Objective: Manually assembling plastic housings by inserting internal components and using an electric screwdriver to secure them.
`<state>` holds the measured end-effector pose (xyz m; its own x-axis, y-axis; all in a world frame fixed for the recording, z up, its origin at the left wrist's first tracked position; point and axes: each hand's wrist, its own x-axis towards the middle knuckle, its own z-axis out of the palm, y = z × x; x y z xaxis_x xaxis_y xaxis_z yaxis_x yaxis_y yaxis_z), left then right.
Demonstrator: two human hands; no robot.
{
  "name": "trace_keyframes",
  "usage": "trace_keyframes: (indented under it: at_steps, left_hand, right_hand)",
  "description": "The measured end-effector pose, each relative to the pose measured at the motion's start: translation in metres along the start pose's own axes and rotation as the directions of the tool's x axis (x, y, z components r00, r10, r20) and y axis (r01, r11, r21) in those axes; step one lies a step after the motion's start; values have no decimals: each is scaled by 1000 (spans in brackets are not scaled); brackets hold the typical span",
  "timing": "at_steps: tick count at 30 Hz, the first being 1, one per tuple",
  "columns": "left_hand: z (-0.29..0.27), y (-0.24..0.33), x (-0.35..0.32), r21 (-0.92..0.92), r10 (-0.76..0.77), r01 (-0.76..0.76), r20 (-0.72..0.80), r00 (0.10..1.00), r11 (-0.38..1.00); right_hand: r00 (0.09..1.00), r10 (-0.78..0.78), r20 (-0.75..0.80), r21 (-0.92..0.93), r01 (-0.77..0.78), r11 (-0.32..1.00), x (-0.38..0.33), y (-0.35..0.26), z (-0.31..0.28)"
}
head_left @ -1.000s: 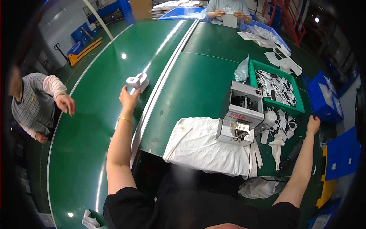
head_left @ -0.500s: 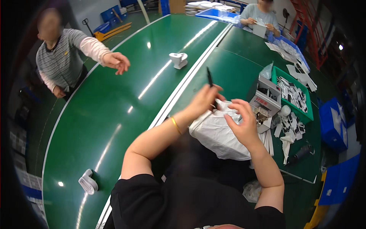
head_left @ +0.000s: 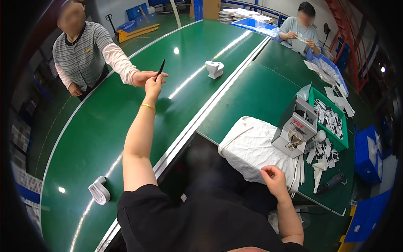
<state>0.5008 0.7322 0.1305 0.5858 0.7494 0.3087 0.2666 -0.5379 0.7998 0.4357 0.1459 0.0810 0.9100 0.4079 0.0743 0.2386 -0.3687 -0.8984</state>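
Observation:
My left hand (head_left: 153,87) reaches far over the green table, closed around a black pen (head_left: 160,68) that points up. A co-worker's hand (head_left: 142,78) meets it there, its fingers against or just behind the pen; whether they grip it I cannot tell. Beside the near edge, my right hand (head_left: 275,179) hovers at the white cloth (head_left: 245,140), fingers curled in and nothing visible in them. Past the cloth stands a grey box-shaped device (head_left: 294,130) with a metal mechanism on its front.
Two white looped pieces, a far one (head_left: 214,69) and a near one (head_left: 99,191), rest on the curved green table (head_left: 138,138). A green bin (head_left: 345,140) of small black-and-white parts, loose strips and a dark hand tool (head_left: 331,183) lie right. Another person (head_left: 300,31) works at the far end.
My left hand has carried the pen from above the cloth out left to the co-worker's hand. My right hand has drawn back toward me, and its fingers have curled.

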Motion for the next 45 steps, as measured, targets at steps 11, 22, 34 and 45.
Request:
trace_keyframes:
  at_steps: [11,22,34,45]
  left_hand:
    - [-14,-31,-6,-70,-198,197,-18,980,978]
    - [-266,-27,-207,776,-443,172,151,884,606]
    - [-214,6,-217,324,-504,387,510,697,863]
    - [94,170,-342,-414,353,847,888,295,334]
  right_hand:
    - [987,-127,96,18,126,992,-15,-7,23]
    - [896,-195,400,153,145,978,-10,-23,62]
    - [936,-199,291,162,157,974,-21,-25,51]
    - [931,-305,-202,38,319,947,-24,-36,11]
